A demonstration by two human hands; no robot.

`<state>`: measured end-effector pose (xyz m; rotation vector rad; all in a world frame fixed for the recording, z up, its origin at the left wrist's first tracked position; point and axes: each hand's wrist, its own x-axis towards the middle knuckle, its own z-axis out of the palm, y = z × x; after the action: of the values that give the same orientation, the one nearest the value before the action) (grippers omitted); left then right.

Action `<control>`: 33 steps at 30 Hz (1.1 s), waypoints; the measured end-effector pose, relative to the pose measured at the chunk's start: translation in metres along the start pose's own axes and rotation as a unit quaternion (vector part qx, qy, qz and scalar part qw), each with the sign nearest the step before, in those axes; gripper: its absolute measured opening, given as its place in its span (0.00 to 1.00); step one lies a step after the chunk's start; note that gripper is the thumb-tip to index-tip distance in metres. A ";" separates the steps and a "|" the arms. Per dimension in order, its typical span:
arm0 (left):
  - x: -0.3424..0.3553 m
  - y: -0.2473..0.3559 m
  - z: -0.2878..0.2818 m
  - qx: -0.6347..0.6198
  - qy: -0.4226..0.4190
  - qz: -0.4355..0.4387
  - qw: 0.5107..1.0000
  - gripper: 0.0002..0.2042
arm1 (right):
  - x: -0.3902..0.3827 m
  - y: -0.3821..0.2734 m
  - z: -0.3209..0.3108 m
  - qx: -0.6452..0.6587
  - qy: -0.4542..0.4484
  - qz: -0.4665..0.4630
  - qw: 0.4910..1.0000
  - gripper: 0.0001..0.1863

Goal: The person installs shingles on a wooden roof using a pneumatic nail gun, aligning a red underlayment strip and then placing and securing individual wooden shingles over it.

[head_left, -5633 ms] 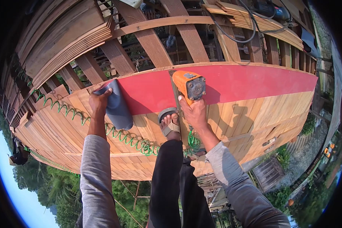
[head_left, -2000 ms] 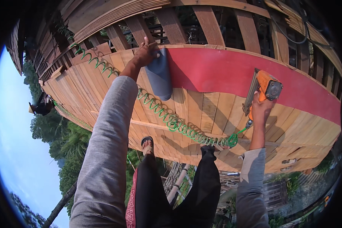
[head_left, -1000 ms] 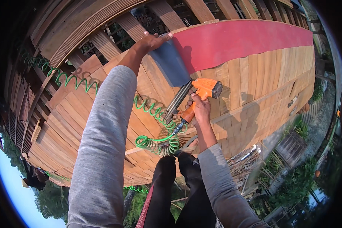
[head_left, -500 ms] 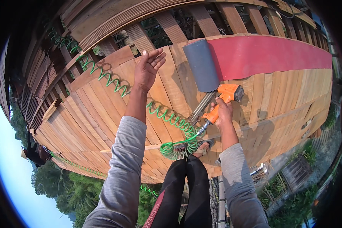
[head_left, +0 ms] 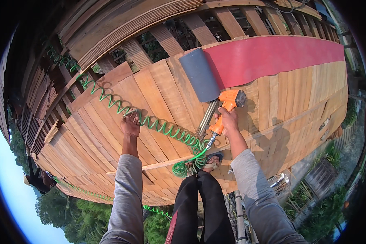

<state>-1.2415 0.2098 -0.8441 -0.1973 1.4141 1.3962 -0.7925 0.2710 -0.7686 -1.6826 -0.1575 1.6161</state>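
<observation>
My right hand is wrapped round the handle of an orange nail gun, whose long metal magazine lies over the boards. A silver fitting joins the handle to a green coiled air hose. Farther left, my left hand has its fingers curled at a stretch of this hose, by a small metal coupling. Just beyond the gun lies a roll of sheet, dark grey outside, its unrolled red part running right across the boards.
I stand on a curved deck of wooden planks, with loose hose coils by my feet. Beyond it are open gaps between beams and stacked planks. The deck's near edge drops toward greenery. Another person is at far left.
My left hand has come down and left from an open, raised pose to the green hose. The nail gun, still in my right hand, appears slightly farther left as the view shifts.
</observation>
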 end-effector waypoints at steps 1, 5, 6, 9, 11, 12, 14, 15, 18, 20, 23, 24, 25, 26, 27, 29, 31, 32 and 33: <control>-0.003 0.010 0.006 0.016 -0.017 0.015 1.000 0.24 | -0.003 0.001 0.003 0.002 -0.005 -0.005 1.000 0.14; -0.018 0.036 0.043 -0.054 -0.216 0.095 0.970 0.25 | -0.005 0.003 0.013 -0.036 -0.014 -0.004 0.999 0.18; -0.024 0.044 0.052 -0.053 -0.300 0.112 0.946 0.26 | -0.006 0.005 0.014 -0.040 -0.016 0.000 0.999 0.18; -0.107 0.039 0.164 -0.034 -0.448 0.060 0.891 0.24 | 0.004 0.001 -0.012 -0.067 0.009 -0.039 0.997 0.20; -0.143 0.056 0.212 -0.053 -0.560 0.037 0.826 0.27 | 0.010 0.000 -0.011 -0.083 -0.010 -0.042 0.996 0.19; -0.135 0.058 0.234 -0.076 -0.630 -0.040 0.772 0.27 | 0.012 0.001 -0.008 -0.090 -0.021 -0.041 0.995 0.19; -0.113 0.032 0.292 -0.062 -0.619 -0.109 0.775 0.22 | 0.010 -0.002 -0.003 -0.110 -0.005 -0.009 0.994 0.17; -0.109 0.013 0.332 0.067 -0.619 -0.128 0.772 0.19 | 0.012 -0.004 -0.008 -0.119 0.004 -0.018 0.993 0.17; -0.081 -0.067 0.404 0.596 -0.515 0.175 0.591 0.32 | 0.014 -0.005 -0.014 -0.092 0.011 -0.035 0.995 0.17; -0.072 -0.100 0.412 0.631 -0.499 0.446 0.392 0.35 | 0.003 -0.012 -0.012 -0.097 0.024 -0.050 0.994 0.16; -0.060 -0.107 0.382 0.772 -0.451 0.383 0.231 0.42 | 0.010 0.012 0.002 -0.106 0.018 -0.076 0.991 0.19; -0.059 -0.093 0.367 0.793 -0.428 0.397 0.174 0.45 | 0.015 0.019 0.017 -0.132 0.034 -0.092 0.986 0.22; -0.059 -0.081 0.352 0.802 -0.385 0.438 0.130 0.45 | 0.017 0.022 0.029 -0.148 0.020 -0.120 0.981 0.25; -0.061 -0.067 0.345 0.789 -0.384 0.461 0.133 0.42 | 0.017 0.024 0.038 -0.154 0.007 -0.152 0.976 0.28; -0.080 -0.101 0.346 0.793 -0.396 0.448 0.115 0.36 | 0.023 0.038 0.002 -0.192 0.047 -0.183 0.963 0.28; -0.103 -0.132 0.329 0.806 -0.381 0.439 0.109 0.32 | 0.019 0.052 -0.033 -0.223 0.082 -0.202 0.950 0.30; -0.103 -0.113 0.314 0.860 -0.317 0.390 0.084 0.29 | 0.007 0.041 -0.018 -0.197 0.058 -0.185 0.961 0.27; -0.097 -0.099 0.305 0.895 -0.281 0.341 0.062 0.27 | 0.000 0.039 -0.009 -0.186 0.046 -0.172 0.966 0.26; -0.088 -0.085 0.293 0.926 -0.241 0.287 0.044 0.26 | -0.008 0.039 0.003 -0.183 0.050 -0.191 0.963 0.22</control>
<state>-0.9837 0.3684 -0.7488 2.4314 1.3904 -1.0493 -0.8132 0.2408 -0.7856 -1.8635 -0.7219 1.2599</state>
